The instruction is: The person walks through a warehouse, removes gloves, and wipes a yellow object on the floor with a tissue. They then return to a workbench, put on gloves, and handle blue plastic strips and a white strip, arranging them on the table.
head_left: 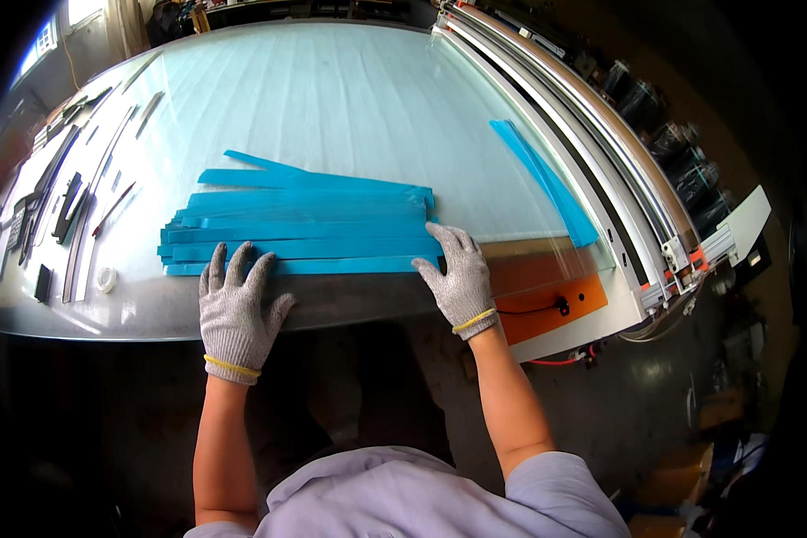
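Both hands in grey knit gloves with yellow cuffs, laid on a stack of blue strips [300,231] near the front edge of the pale tabletop [332,99].

Left hand [235,309] flat, fingers spread wide, fingertips touching the nearest strip of the stack at its left part, palm resting on the bare grey margin of the tabletop just in front. Grip fully open, nothing clasped.

Right hand [458,278] flat too, fingers spread and pointing away from the body, pressed against the right end of the stack, fingertips at the strip ends. Grip open, nothing enclosed, only contact from the side and top.

Stack lying lengthwise from left to right, strips roughly parallel, left ends uneven and stepped, a few upper strips fanned out at a slight angle toward the far side.

Further right, well apart from the stack, a second small bundle of blue strips [545,179] lying aslant beside the metal rail frame [601,161] along the tabletop's right edge. Orange panel [556,300] with a black knob and cable just right of the right hand.

At the far left, dark flat bars [67,211] and a small roll of clear tape [107,279] on the tabletop.
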Tool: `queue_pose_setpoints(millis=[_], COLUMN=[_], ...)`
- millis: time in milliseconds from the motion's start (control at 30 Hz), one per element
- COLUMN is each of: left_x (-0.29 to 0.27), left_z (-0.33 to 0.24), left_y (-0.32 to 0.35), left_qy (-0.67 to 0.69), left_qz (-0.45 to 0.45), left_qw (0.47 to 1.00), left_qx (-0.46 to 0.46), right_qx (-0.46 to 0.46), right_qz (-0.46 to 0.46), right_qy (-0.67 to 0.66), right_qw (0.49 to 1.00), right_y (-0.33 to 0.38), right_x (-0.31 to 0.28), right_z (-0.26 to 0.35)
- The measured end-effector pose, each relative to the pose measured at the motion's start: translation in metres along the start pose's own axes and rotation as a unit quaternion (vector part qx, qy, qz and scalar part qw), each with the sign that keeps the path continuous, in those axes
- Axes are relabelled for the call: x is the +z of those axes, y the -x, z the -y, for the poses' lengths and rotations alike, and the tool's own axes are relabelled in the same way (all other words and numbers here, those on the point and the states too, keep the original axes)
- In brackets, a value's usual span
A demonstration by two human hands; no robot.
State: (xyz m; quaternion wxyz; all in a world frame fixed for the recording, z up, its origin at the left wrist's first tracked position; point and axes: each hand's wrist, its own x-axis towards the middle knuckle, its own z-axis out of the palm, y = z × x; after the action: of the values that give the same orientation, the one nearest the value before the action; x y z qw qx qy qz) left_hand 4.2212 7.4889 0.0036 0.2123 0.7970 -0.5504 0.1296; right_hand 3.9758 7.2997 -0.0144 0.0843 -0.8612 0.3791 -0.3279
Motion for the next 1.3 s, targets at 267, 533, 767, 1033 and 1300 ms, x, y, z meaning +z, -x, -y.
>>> queue_pose_setpoints(millis=[267, 533, 767, 1033, 1300], left_x=[0.007, 0.01, 0.004, 0.001, 0.004], left_z=[0.003, -0.014, -0.022, -0.017, -0.016], left_y=[0.002, -0.013, -0.015, -0.01, -0.01], left_qy=[-0.005, 0.012, 0.037, 0.126, 0.153], left_qz=[-0.023, 0.024, 0.005, -0.031, -0.022], left_qw=[1.0, 0.999, 0.999, 0.982, 0.974], left_qx=[-0.01, 0.035, -0.015, 0.137, 0.165], right_qx=[-0.025, 0.014, -0.004, 0.238, 0.391], right_qz=[0.005, -0.053, -0.11, -0.023, 0.083], right_qy=[-0.005, -0.063, -0.066, -0.245, -0.527], right_qw=[1.0, 0.997, 0.992, 0.94, 0.75], right_y=[0.001, -0.001, 0.017, 0.094, 0.082], right_x=[0.001, -0.002, -0.007, -0.01, -0.027], right_z=[0.001, 0.001, 0.007, 0.009, 0.021])
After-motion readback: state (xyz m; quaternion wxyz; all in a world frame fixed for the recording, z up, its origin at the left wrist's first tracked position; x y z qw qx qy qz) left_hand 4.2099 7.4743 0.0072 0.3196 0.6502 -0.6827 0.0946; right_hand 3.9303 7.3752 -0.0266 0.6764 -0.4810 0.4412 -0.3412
